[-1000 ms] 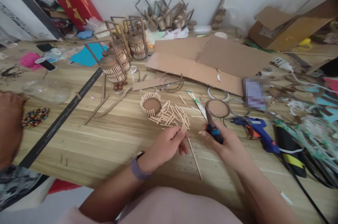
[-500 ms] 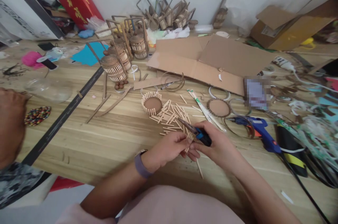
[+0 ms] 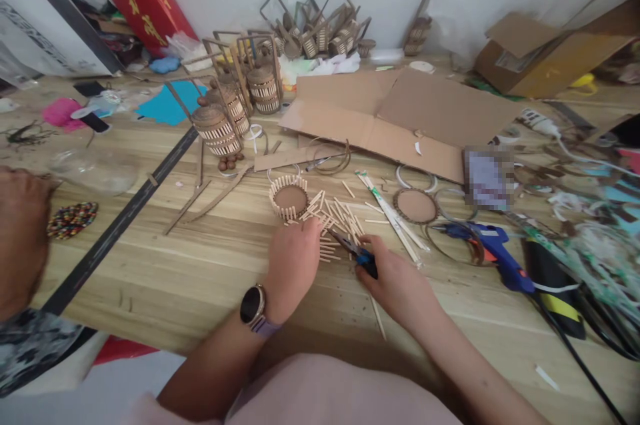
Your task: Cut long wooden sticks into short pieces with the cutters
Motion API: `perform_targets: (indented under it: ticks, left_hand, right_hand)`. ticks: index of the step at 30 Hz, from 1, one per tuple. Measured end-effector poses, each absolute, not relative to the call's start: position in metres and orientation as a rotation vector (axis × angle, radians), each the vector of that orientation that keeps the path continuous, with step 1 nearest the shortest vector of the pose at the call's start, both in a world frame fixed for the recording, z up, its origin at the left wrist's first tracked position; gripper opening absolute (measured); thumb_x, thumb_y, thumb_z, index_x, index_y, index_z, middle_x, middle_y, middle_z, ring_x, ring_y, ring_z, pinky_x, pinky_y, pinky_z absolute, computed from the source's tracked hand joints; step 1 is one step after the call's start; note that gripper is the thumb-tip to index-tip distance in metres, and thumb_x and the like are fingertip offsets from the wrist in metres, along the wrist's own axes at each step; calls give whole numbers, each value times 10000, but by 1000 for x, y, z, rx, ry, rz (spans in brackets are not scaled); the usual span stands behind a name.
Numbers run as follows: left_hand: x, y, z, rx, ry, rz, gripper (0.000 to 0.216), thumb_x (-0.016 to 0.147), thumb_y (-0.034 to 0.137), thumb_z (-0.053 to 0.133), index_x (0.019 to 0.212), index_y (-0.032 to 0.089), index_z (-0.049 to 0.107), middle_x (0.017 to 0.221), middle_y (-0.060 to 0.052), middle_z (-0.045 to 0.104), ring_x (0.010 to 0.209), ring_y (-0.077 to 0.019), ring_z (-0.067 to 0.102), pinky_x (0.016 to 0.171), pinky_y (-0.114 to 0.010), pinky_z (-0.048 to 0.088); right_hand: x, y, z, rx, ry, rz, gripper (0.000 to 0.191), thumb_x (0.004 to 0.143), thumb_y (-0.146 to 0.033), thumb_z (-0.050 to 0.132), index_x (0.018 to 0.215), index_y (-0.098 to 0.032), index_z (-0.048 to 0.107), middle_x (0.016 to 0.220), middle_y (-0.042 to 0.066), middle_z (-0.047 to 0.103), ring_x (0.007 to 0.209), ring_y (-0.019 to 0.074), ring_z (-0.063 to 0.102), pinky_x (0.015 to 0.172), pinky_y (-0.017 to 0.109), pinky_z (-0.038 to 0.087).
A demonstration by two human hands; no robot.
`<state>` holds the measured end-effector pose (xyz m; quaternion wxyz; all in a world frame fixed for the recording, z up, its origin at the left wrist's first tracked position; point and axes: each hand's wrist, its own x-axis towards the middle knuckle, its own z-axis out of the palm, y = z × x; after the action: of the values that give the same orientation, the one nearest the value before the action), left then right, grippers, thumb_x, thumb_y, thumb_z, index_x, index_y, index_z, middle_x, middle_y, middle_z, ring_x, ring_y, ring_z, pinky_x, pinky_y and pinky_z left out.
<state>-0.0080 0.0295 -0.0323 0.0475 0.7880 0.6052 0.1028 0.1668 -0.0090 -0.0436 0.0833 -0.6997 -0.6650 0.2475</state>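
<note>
My left hand, with a watch on the wrist, lies palm down at the near edge of a pile of short wooden sticks; its fingertips are hidden among them. My right hand is closed around the blue handles of small pliers, whose jaws point left into the pile. A small round basket of upright sticks on a brown disc stands just beyond my left hand. One long thin stick lies on the wooden table under my right wrist.
A blue glue gun with its black cable lies to the right. Flat cardboard, finished stick lanterns, a cardboard disc and wire rings lie behind. Another person's arm is at the left edge, beside coloured beads.
My left hand let go of the long stick and moved forward onto the stick pile, turning palm down. My right hand brought the pliers down and left toward the pile.
</note>
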Motion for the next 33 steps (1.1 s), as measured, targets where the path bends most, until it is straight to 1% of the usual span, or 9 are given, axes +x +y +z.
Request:
perform_targets:
  ticks: [3, 7, 10, 13, 17, 20, 24, 29, 33]
  left_hand:
    - [-10, 31, -34, 2506, 1796, 517, 259, 989, 199, 373, 988, 162, 629, 922, -98, 693, 854, -236, 614, 743, -333, 447]
    - [-11, 31, -31, 2466, 1651, 825, 292, 981, 200, 388, 1160, 130, 607, 1123, -127, 673, 1004, -264, 577, 878, -389, 446]
    - [-8, 28, -27, 2251, 1378, 795, 299, 988, 240, 388, 1122, 142, 636, 1030, -102, 710, 961, -238, 612, 850, -353, 460]
    - [-4, 23, -25, 1900, 1046, 563, 335, 996, 341, 390, 983, 159, 671, 956, -67, 737, 899, -196, 663, 790, -282, 472]
    - [1, 18, -27, 1616, 781, 401, 357, 989, 389, 389, 993, 151, 655, 958, -71, 751, 875, -173, 684, 775, -249, 471]
    - [3, 16, -31, 1581, 773, 402, 329, 984, 372, 397, 1043, 140, 622, 927, -88, 753, 865, -167, 679, 791, -252, 465]
    - [4, 17, -34, 1526, 752, 435, 281, 975, 373, 412, 937, 152, 581, 812, -77, 738, 757, -150, 648, 730, -243, 456]
    - [5, 21, -37, 1317, 793, 593, 377, 933, 523, 443, 819, 174, 530, 712, -49, 684, 672, -147, 593, 641, -247, 418]
    - [9, 20, -40, 1139, 864, 697, 450, 850, 618, 519, 795, 172, 550, 671, -8, 590, 631, -137, 531, 621, -256, 409]
  right_hand:
    - [166, -7, -43, -2088, -1989, 746, 435, 812, -220, 515, 1234, -116, 518, 925, 179, 733, 836, 326, 692, 676, 351, 453]
    - [180, 0, -30, -2000, -1971, 821, 292, 803, -225, 493, 1065, -169, 610, 852, 82, 724, 773, 242, 667, 679, 305, 463]
    - [190, 4, -16, -1899, -1878, 863, 190, 826, -323, 488, 910, -215, 620, 788, 25, 677, 724, 201, 616, 656, 282, 460]
    - [192, 6, -5, -1714, -1671, 924, 224, 814, -432, 537, 864, -223, 600, 744, -2, 611, 685, 177, 556, 643, 274, 448]
    - [183, 6, -3, -1606, -1494, 960, 218, 778, -423, 593, 857, -221, 581, 695, -24, 556, 648, 160, 512, 629, 273, 435]
    - [178, 6, -6, -1591, -1433, 953, 220, 779, -424, 593, 863, -221, 575, 684, -29, 549, 625, 153, 501, 599, 271, 430]
    - [176, 6, -10, -1598, -1441, 931, 225, 783, -417, 597, 890, -219, 595, 708, -15, 596, 655, 166, 546, 610, 280, 448]
    - [176, 2, -15, -1613, -1485, 867, 313, 775, -420, 620, 1012, -215, 611, 812, 15, 662, 731, 199, 615, 695, 329, 476]
    - [172, -8, -21, -1589, -1640, 844, 309, 741, -385, 699, 987, -222, 609, 870, 32, 649, 776, 216, 617, 701, 340, 490]
